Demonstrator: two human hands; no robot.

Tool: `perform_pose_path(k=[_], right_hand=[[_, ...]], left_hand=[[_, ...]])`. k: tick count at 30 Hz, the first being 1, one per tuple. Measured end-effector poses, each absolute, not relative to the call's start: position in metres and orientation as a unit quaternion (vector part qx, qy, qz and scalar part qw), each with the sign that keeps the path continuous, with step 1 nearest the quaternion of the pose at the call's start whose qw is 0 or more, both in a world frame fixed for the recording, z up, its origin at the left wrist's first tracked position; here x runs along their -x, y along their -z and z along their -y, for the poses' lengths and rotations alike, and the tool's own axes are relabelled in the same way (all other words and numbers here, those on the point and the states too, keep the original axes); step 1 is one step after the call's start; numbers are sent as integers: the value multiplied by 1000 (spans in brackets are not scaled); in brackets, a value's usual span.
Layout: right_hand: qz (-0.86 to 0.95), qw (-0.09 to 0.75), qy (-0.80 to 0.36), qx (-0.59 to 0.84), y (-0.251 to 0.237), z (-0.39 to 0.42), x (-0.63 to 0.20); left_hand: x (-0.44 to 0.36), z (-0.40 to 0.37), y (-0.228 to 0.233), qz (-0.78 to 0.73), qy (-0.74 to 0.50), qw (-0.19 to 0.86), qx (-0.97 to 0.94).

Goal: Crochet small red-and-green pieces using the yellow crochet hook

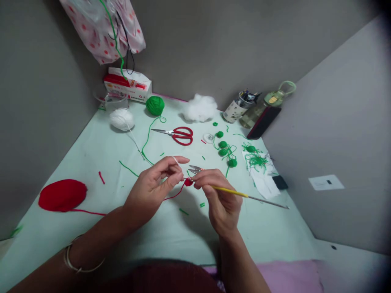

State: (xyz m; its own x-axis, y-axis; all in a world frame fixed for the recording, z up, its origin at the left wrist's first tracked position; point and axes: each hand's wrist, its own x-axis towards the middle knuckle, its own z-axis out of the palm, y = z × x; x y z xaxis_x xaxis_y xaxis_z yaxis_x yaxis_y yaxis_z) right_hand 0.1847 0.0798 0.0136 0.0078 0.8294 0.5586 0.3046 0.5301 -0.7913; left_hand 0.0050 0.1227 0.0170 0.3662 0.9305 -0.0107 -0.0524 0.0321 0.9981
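Observation:
My left hand (155, 179) is closed, with white yarn looped over its raised index finger and its thumb pinching near a small red crochet piece (188, 182). In my right hand (220, 199) is a crochet hook (233, 191) with a yellow grip, held like a pencil. The hook's working tip meets the red piece between both hands. Behind my right fingertips, small snips (195, 169) show their blades. White yarn runs back to a white yarn ball (121, 119). Red yarn leads left to a flat red yarn ball (63, 195).
Red-handled scissors (182, 136) lie beyond my hands, near a green yarn ball (155, 106) and white stuffing (200, 108). Several small green crochet balls (222, 152) are at right, with a pen holder (236, 108), a bottle (255, 110) and a phone (264, 122) behind. Walls enclose the table.

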Motion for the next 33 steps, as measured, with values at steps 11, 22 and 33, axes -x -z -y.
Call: perform_pose_path(k=[11, 22, 33], right_hand=[[661, 570, -204, 443, -12, -81, -182], [680, 549, -205, 441, -12, -81, -185], [585, 603, -293, 456, -10, -81, -180]], left_hand=[[-11, -114, -18, -388, -414, 617, -545], [-10, -114, -24, -358, -391, 669, -521], [-14, -120, -16, -397, -438, 622, -513]])
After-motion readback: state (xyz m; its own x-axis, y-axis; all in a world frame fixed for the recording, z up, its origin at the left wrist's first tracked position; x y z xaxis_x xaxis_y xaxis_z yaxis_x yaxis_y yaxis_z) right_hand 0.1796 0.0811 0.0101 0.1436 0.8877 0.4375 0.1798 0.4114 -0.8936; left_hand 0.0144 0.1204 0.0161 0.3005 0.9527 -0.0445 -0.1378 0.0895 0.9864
